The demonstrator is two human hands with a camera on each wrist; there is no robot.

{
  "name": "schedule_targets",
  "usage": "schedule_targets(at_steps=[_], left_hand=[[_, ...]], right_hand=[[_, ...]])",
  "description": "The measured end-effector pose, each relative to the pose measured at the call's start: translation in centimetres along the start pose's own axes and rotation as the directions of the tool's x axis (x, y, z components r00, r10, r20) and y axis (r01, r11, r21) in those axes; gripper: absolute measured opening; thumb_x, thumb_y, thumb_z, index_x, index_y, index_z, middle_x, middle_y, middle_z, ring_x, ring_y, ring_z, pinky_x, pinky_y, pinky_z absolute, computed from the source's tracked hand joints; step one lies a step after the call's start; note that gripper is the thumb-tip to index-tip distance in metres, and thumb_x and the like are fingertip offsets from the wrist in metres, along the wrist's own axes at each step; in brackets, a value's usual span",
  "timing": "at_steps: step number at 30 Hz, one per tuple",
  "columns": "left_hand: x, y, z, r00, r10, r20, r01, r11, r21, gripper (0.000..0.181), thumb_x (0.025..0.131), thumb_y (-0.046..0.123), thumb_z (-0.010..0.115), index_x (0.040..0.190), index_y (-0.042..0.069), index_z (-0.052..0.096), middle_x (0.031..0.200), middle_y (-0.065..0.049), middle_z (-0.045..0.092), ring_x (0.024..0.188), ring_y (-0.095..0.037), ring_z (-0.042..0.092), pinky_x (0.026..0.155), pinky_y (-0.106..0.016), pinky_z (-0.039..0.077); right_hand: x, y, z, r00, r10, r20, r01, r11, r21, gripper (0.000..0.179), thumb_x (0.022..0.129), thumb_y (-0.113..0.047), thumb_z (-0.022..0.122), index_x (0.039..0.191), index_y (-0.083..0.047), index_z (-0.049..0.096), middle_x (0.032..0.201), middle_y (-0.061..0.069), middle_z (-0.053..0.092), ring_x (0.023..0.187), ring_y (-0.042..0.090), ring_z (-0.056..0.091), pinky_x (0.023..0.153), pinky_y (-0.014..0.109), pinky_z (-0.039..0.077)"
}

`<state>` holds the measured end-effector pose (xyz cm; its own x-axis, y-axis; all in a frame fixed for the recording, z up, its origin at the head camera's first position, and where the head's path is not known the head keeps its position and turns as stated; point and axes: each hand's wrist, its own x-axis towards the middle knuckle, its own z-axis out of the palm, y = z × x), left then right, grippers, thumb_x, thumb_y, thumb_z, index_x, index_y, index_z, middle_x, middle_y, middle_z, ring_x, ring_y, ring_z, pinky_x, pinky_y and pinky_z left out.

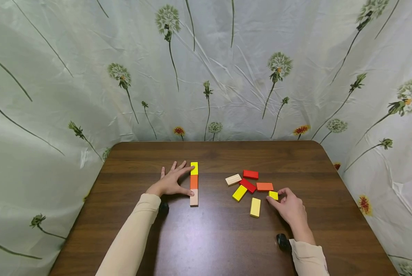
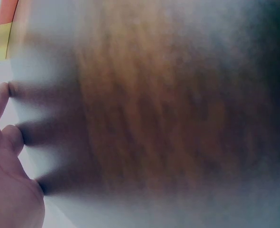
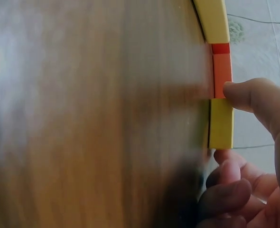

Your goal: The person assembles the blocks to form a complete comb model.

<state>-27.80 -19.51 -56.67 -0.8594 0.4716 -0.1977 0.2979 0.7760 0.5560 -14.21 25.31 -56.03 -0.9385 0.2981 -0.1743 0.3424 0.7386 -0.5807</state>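
Note:
A straight row of three wooden blocks lies left of the table's middle: a yellow block at the far end, an orange block between, a pale pink block nearest. My left hand is spread over the table beside the row, its index fingertip touching the yellow end and its thumb the pale pink one. To the right, my right hand pinches another yellow block between thumb and finger. In the right wrist view, thumb and fingertip are at opposite ends of this yellow block.
Loose blocks lie left of my right hand: an orange one, two red ones, a bright yellow one, a pale yellow one and a plain wood one. A flower-patterned cloth hangs behind the brown table.

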Motion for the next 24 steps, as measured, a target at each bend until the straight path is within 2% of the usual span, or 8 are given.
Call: schedule_targets(at_steps=[5, 11, 17, 24], left_hand=[[0.1, -0.2, 0.1, 1.000, 0.010, -0.009, -0.011, 1.000, -0.007, 0.118, 0.067, 0.085, 0.083, 0.167, 0.045, 0.035, 0.183, -0.006, 0.011, 0.168, -0.045, -0.007, 0.121, -0.080, -0.016], [-0.2, 0.2, -0.2, 1.000, 0.019, -0.008, -0.019, 1.000, -0.009, 0.115, 0.069, 0.084, 0.083, 0.166, 0.043, 0.037, 0.183, -0.009, 0.012, 0.167, -0.050, -0.006, 0.119, -0.083, -0.016], [-0.6, 1.1, -0.8, 1.000, -0.002, 0.010, 0.002, 1.000, 0.015, 0.113, 0.073, 0.076, 0.086, 0.168, 0.041, 0.036, 0.183, -0.010, 0.011, 0.167, -0.050, -0.005, 0.120, -0.083, -0.014], [-0.7, 1.2, -0.8, 1.000, -0.008, 0.018, 0.007, 1.000, 0.024, 0.110, 0.076, 0.069, 0.088, 0.168, 0.038, 0.036, 0.183, -0.009, 0.011, 0.167, -0.048, -0.006, 0.121, -0.083, -0.014]], right_hand=[[-0.1, 0.2, -0.4, 1.000, 0.004, 0.010, -0.004, 0.999, 0.037, 0.057, 0.095, -0.041, 0.080, 0.127, 0.000, 0.056, 0.082, 0.010, 0.057, 0.070, 0.023, 0.051, 0.064, 0.032, 0.040], [-0.3, 0.3, -0.9, 1.000, 0.018, -0.002, -0.018, 0.999, 0.047, 0.052, 0.094, -0.036, 0.080, 0.122, 0.002, 0.057, 0.082, 0.011, 0.057, 0.070, 0.024, 0.050, 0.063, 0.032, 0.040], [-0.3, 0.3, -1.1, 1.000, -0.008, -0.031, 0.009, 0.999, 0.046, 0.047, 0.094, -0.028, 0.080, 0.123, 0.004, 0.063, 0.079, 0.008, 0.054, 0.067, 0.022, 0.047, 0.061, 0.031, 0.038], [-0.3, 0.1, -1.4, 0.998, -0.028, -0.053, 0.031, 0.998, 0.059, 0.044, 0.094, -0.025, 0.079, 0.125, 0.003, 0.066, 0.077, 0.006, 0.054, 0.067, 0.022, 0.047, 0.059, 0.030, 0.037]])
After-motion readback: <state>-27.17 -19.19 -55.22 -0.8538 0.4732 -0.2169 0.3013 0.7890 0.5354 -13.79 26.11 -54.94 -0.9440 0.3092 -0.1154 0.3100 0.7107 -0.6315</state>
